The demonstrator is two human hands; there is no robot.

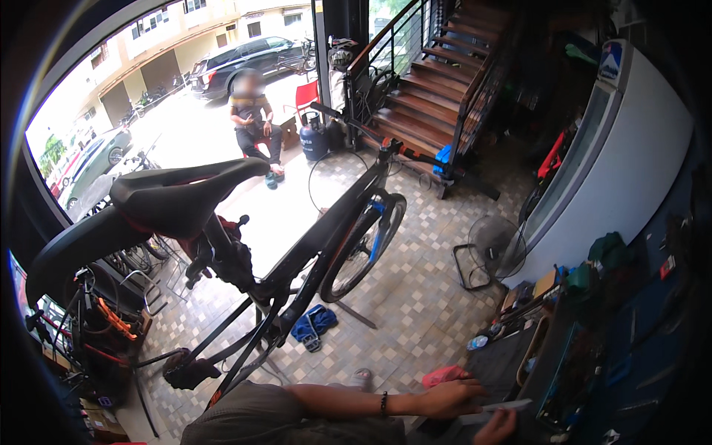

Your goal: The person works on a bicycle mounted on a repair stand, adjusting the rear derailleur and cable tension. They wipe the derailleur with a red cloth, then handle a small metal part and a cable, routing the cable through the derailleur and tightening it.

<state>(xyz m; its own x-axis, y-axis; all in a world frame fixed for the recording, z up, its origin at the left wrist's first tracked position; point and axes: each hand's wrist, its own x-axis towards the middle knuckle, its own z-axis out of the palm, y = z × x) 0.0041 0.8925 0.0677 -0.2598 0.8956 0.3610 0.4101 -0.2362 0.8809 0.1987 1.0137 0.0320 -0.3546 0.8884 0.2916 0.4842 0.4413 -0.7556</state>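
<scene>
Near the lower edge, my left hand (449, 397) is stretched rightward, palm down, fingers curled at a pale flat object (512, 406). Just below it my right hand (495, 426) grips the same object; what exactly it is, I cannot make out. A red item (437, 375) lies just beyond my left hand, beside a dark workbench (504, 356). To the left of my hands, a black bicycle (311, 248) is raised diagonally on a stand, its saddle (174, 193) close to me and its handlebar (389, 148) farther off. My left forearm crosses in front of its lower part.
A seated person (248, 119) is at the bright doorway. Wooden stairs (419, 104) rise behind the handlebar. A floor fan (493, 248) stands by a white cabinet (615, 156) at right. More bicycles (89, 311) crowd the left. A blue item (315, 322) lies on the tiled floor.
</scene>
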